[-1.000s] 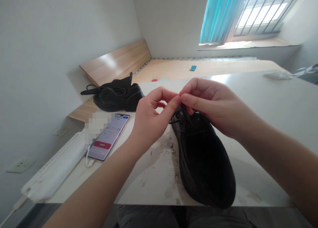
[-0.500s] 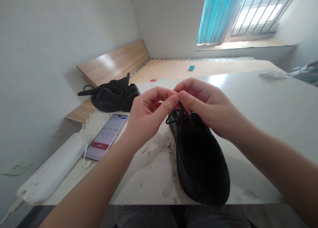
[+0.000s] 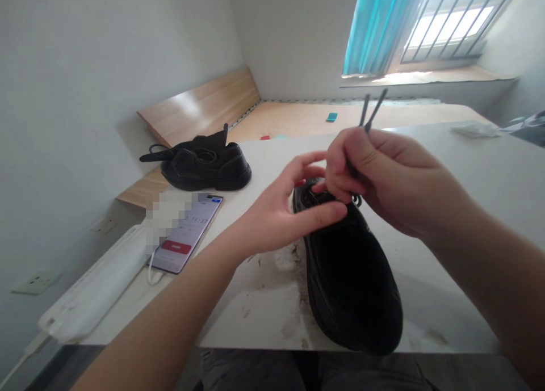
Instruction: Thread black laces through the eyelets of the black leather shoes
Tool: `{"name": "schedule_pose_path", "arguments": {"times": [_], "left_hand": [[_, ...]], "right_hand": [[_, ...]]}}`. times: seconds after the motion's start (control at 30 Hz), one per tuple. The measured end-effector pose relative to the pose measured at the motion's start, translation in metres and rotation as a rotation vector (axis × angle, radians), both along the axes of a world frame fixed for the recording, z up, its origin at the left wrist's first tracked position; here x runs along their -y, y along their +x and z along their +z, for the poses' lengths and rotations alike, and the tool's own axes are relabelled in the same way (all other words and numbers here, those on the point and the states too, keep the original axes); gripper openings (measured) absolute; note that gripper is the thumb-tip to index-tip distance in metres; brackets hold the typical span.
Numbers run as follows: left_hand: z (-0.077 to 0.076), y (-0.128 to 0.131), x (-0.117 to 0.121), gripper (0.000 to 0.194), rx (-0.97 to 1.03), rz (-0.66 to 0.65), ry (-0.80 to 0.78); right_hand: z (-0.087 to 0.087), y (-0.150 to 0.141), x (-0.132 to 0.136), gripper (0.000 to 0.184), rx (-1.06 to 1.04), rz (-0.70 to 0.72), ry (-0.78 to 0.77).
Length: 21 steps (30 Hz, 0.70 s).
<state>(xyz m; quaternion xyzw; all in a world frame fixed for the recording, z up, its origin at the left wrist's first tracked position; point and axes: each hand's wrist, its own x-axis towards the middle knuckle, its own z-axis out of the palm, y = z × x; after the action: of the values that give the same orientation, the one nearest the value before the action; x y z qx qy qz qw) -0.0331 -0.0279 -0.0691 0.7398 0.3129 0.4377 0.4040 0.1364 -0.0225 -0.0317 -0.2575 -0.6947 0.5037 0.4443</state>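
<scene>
A black shoe (image 3: 355,283) stands on the white table with its heel toward me and its dark opening facing up. My right hand (image 3: 383,175) is closed on the black shoelace (image 3: 373,110), above the front of the shoe; two lace ends stick up out of the fist. My left hand (image 3: 293,209) lies over the lacing area, thumb stretched across the tongue and fingers spread apart. Its fingertips are partly hidden behind my right hand. Much of the lacing is covered by both hands.
A second black shoe (image 3: 206,161) rests at the back left of the white table (image 3: 251,317). Nearer are a phone (image 3: 185,238) showing a timer and a white power strip (image 3: 93,283) with a cable. A small teal piece (image 3: 331,117) lies farther back.
My hands were pinching the lace together over the shoe. The right hand has since risen with both lace ends in its fist, while the left has opened and come down over the lacing.
</scene>
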Motion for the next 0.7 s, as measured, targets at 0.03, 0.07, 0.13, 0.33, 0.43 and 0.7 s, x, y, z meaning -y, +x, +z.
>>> {"name": "schedule_pose_path", "arguments": {"times": [0.03,0.07,0.13,0.33,0.43,0.7], "left_hand": [[-0.001,0.001,0.001,0.054,-0.111,-0.037,0.021],[-0.002,0.001,0.001,0.056,-0.215,-0.066,0.055],[-0.004,0.001,0.001,0.053,-0.351,-0.077,0.137],[-0.004,0.003,-0.001,0.027,-0.412,-0.055,0.226],[-0.002,0.004,0.0,0.026,-0.408,-0.036,0.199],[0.0,0.004,0.0,0.029,-0.418,-0.014,0.22]], "right_hand": [[0.003,0.003,0.001,0.037,-0.001,-0.029,0.008],[0.006,0.006,0.002,0.037,0.037,-0.076,0.057],[0.01,0.012,0.006,0.032,0.236,-0.192,0.283],[0.009,0.012,0.021,0.017,1.075,-0.368,1.03],[0.005,0.009,0.024,0.019,1.248,-0.45,1.101],[0.007,0.007,0.027,0.015,1.28,-0.485,1.156]]}}
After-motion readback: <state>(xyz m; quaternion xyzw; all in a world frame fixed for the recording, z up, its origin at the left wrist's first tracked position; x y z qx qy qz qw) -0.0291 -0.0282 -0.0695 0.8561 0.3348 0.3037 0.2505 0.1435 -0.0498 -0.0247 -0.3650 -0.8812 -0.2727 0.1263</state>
